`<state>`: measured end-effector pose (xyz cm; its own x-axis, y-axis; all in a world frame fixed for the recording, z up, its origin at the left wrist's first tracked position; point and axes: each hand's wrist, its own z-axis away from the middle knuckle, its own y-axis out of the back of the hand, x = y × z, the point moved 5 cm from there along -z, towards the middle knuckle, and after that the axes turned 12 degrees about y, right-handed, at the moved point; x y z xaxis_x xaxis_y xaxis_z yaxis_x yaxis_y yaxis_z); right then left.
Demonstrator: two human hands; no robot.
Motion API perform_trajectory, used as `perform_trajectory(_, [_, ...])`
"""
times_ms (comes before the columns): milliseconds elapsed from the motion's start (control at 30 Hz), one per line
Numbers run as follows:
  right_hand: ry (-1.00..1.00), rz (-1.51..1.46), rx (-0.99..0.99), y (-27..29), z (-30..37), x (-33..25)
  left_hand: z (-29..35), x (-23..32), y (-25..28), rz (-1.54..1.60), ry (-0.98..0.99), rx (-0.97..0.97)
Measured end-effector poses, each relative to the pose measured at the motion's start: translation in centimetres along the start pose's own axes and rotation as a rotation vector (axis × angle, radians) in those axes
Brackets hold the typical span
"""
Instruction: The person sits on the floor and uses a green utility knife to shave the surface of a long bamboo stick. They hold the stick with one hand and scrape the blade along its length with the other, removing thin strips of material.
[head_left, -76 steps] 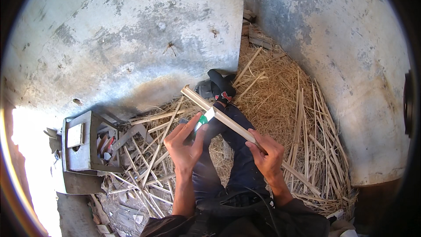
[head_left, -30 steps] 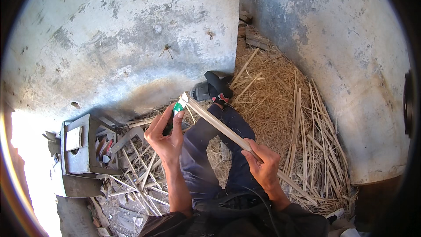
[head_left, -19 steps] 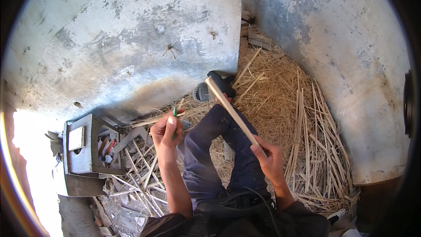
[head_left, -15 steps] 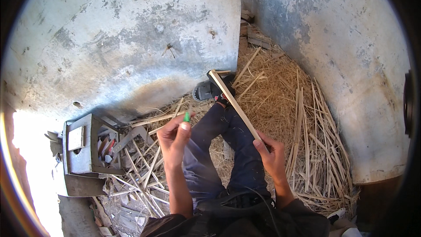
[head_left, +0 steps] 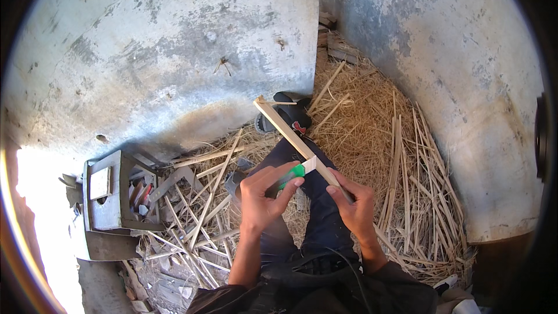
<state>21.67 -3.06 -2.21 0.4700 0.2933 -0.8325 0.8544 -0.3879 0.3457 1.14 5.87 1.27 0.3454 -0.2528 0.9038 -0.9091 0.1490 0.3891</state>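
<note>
A long pale wooden strip [head_left: 285,129] slants across the middle, over my legs and shoe. My right hand [head_left: 356,204] grips its near end between thumb and fingers. In my left hand [head_left: 260,196] is a green-handled knife [head_left: 293,175]. Its short flat blade, bright with light, meets the strip's side a little ahead of my right fingers. A thin sliver [head_left: 278,103] sticks out sideways at the strip's far end. Whether the blade cuts into the wood cannot be made out.
Wood shavings [head_left: 354,116] lie heaped ahead and right, with a bundle of thin strips [head_left: 439,197] along the curved right wall [head_left: 465,81]. At left, a box [head_left: 104,197] holding assorted items stands near loose sticks [head_left: 200,221]. A weathered grey panel [head_left: 174,52] rises in front.
My left hand has moved right and turned, bringing the knife from apart to the strip. The strip's far end has shifted left and slightly nearer; my right hand still grips it.
</note>
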Motion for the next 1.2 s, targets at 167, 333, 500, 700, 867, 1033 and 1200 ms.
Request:
perform_trajectory(167, [0.004, 0.016, 0.037, 0.1, 0.0, 0.0, 0.7, -0.1, -1.0, 0.017, -0.038, -0.038])
perform_trajectory(333, [0.106, 0.075, 0.07, 0.0, -0.3, -0.7, 0.9, -0.1, -1.6, 0.021, -0.056, -0.038])
perform_trajectory(500, [0.145, 0.114, 0.074, -0.2, -0.4, -1.1, 1.1, -0.2, -2.1, 0.021, -0.068, -0.023])
perform_trajectory(700, [0.185, 0.145, 0.086, -0.2, -0.4, -1.5, 1.4, -0.1, -2.1, -0.011, -0.076, 0.025])
perform_trajectory(867, [0.196, 0.183, 0.083, -0.2, -0.5, -1.5, 1.5, 0.2, -1.8, -0.061, -0.088, 0.081])
perform_trajectory(1033, [0.209, 0.219, 0.093, -0.1, -0.4, -1.9, 1.7, 0.2, -1.8, -0.066, -0.103, 0.13])
perform_trajectory(1200, [0.234, 0.232, 0.095, -0.2, -0.4, -1.9, 1.8, -0.1, -1.7, -0.072, -0.105, 0.159])
